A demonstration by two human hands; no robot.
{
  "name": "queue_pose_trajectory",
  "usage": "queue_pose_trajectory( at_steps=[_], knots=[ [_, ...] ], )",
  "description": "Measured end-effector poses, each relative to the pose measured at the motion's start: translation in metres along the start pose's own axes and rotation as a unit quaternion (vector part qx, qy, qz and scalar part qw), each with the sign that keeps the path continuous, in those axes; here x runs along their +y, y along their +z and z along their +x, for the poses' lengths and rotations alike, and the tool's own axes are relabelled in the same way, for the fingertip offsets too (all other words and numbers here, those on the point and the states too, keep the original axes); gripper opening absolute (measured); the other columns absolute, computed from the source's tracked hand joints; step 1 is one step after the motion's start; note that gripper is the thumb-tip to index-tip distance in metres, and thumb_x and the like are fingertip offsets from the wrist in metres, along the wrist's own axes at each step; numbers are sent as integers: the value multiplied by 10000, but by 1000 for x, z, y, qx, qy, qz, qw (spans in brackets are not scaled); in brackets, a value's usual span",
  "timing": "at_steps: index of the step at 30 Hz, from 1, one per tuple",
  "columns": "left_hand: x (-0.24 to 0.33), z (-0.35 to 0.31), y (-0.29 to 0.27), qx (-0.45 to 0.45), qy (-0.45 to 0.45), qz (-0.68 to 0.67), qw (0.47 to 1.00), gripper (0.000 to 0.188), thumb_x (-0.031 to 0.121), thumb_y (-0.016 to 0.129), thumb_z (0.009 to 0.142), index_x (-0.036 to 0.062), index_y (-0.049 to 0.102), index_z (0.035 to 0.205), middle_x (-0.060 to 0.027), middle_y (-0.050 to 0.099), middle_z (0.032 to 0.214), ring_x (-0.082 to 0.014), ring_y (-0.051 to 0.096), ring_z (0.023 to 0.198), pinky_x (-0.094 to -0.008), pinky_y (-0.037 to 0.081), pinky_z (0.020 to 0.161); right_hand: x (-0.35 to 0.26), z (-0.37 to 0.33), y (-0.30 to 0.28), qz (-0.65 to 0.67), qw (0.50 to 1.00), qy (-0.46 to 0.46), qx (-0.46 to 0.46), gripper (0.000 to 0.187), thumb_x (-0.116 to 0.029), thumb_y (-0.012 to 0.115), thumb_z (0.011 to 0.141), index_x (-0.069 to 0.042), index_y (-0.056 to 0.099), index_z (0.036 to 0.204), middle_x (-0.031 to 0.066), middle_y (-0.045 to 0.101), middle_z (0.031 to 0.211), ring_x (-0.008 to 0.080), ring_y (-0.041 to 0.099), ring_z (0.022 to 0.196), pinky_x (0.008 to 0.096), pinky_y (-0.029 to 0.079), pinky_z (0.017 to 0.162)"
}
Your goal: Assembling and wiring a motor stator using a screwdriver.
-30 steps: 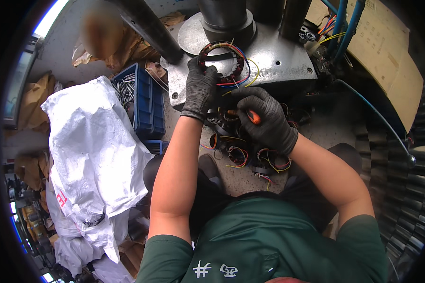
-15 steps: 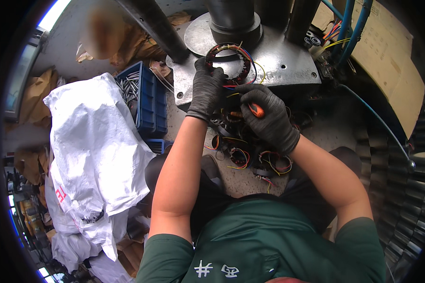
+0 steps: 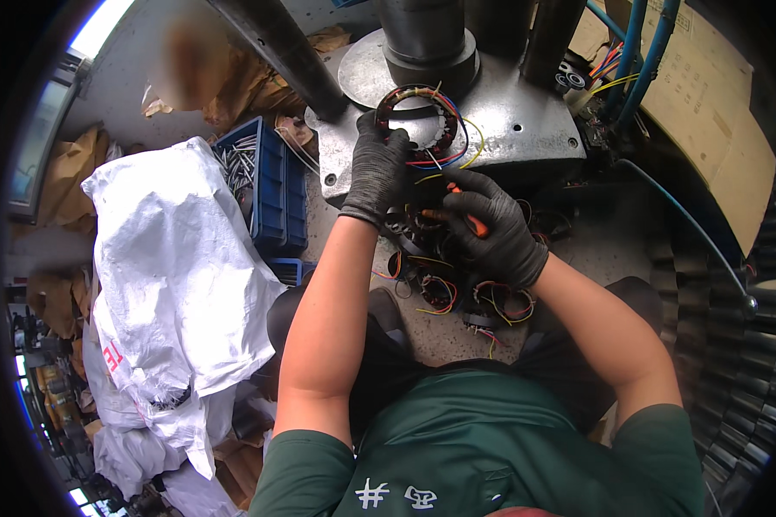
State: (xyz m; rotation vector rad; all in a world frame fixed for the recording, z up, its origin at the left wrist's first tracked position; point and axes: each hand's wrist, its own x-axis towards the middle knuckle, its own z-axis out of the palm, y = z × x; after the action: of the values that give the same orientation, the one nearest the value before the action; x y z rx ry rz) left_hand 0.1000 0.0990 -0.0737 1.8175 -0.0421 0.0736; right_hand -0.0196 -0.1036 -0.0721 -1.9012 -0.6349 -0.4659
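Observation:
My left hand (image 3: pixel 377 177), in a dark grey glove, is closed on the left side of a motor stator (image 3: pixel 451 129). The ring is tilted up over the metal machine base, with its windings and slots showing. Red, blue and yellow lead wires (image 3: pixel 478 142) curve out from its right side. My gloved right hand (image 3: pixel 500 231) grips an orange-handled screwdriver (image 3: pixel 478 226), just below and to the right of the ring. A thin pale shaft points up toward the ring's lower edge; whether it touches cannot be made out.
Several more wired stators (image 3: pixel 438 289) lie on the floor below my hands. A blue crate (image 3: pixel 276 185) of metal rods and a white sack (image 3: pixel 168 258) stand at the left. Thick steel columns (image 3: pixel 422 30) rise behind the base (image 3: pixel 535 133); cardboard (image 3: pixel 707 121) leans at the right.
My right hand has drawn down and slightly away from the stator, baring the screwdriver's shaft. The stator has dipped a little in my left hand, which is nearly still.

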Motion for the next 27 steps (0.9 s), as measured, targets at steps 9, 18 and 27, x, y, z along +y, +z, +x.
queue_pose_trajectory(
  at_steps=[9,18,27],
  knots=[
    [1,-6,5,21,10,11,1000,454,121,576,947,38,452,1376,-199,663,1018,-299,697,864,-441,565,782,-14,9,5,-46,999,3,12,286,-15,747,831,-48,700,1111,209,664,1288,397,701,1106,427,591,940],
    [4,-6,8,16,19,16,1000,425,112,551,971,37,444,1375,-214,671,1032,-316,699,869,-453,561,783,-7,0,9,34,998,41,32,287,23,716,845,-40,695,1125,197,666,1308,348,698,1154,404,587,949],
    [12,-12,8,2,22,32,999,448,59,541,975,28,417,1405,-204,669,1104,-278,708,889,-425,578,800,10,1,-22,457,831,314,41,335,1,718,925,-46,689,1256,108,676,1344,270,694,1182,462,625,977]
  ],
)
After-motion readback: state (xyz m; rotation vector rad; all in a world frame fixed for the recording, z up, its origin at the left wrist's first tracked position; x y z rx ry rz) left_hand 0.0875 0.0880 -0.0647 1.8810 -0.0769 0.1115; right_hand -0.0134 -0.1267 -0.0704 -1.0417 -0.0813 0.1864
